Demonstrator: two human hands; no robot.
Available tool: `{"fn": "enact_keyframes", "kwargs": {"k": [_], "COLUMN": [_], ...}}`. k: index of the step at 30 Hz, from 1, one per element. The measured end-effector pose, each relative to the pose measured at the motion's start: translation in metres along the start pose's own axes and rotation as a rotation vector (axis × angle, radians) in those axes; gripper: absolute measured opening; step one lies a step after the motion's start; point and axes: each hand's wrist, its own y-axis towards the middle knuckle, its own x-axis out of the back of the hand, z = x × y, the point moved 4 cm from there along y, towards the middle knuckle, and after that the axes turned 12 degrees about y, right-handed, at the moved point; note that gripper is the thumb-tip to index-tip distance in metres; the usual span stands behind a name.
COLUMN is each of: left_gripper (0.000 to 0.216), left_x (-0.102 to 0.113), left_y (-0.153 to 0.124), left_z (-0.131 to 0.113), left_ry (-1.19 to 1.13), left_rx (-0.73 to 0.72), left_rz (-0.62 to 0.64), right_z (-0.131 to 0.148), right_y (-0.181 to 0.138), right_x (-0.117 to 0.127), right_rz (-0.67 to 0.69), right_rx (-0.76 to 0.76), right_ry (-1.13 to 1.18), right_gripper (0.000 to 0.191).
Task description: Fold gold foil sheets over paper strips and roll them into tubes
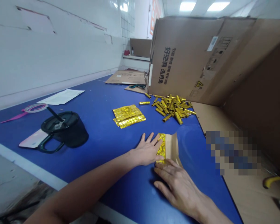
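A sheet of gold foil paper (161, 148) with a brown paper backing (172, 146) lies half folded on the blue table (102, 133). My left hand (146, 151) lies flat on the table with its fingers spread, the fingertips pressing the foil's left edge. My right hand (177, 183) rests palm down just below the sheet, fingers stretched out and touching its near edge. A stack of flat gold sheets (128, 115) sits farther back. Behind it lies a pile of several rolled gold pieces (172, 109).
A large cardboard box (189, 56) stands at the back right, with flat cardboard (247, 193) along the right side. A black lidded mug with a straw (65, 129) stands at the left, near a tape roll (35, 108) and white papers (62, 96). A yellow object (272, 181) lies at the right.
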Motion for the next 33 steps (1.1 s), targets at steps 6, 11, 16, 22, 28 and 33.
{"fn": "enact_keyframes", "kwargs": {"k": [6, 11, 16, 22, 28, 33], "left_gripper": [0.074, 0.074, 0.071, 0.06, 0.036, 0.016], "left_x": [-0.002, 0.0, 0.008, 0.015, 0.017, 0.02], "left_y": [0.002, 0.002, -0.005, -0.013, -0.017, -0.015], "left_z": [0.0, -0.002, -0.012, -0.024, -0.043, -0.038], "left_ry": [-0.001, -0.048, -0.109, -0.093, 0.126, 0.175], "left_rx": [-0.014, -0.113, -0.247, -0.298, -0.315, -0.293], "left_rz": [0.021, 0.091, 0.125, 0.071, -0.073, -0.106], "right_z": [-0.003, -0.03, -0.042, -0.061, -0.069, -0.073], "right_y": [-0.017, -0.021, -0.01, -0.007, -0.003, -0.004], "right_x": [0.045, 0.054, 0.032, 0.022, 0.019, 0.024], "right_rz": [-0.442, -0.511, -0.215, -0.04, 0.038, -0.022], "right_rx": [0.095, 0.015, -0.043, -0.214, -0.252, -0.352], "right_ry": [0.117, -0.025, -0.089, -0.064, -0.157, -0.278], "right_gripper": [0.02, 0.023, 0.028, 0.033, 0.032, 0.027]}}
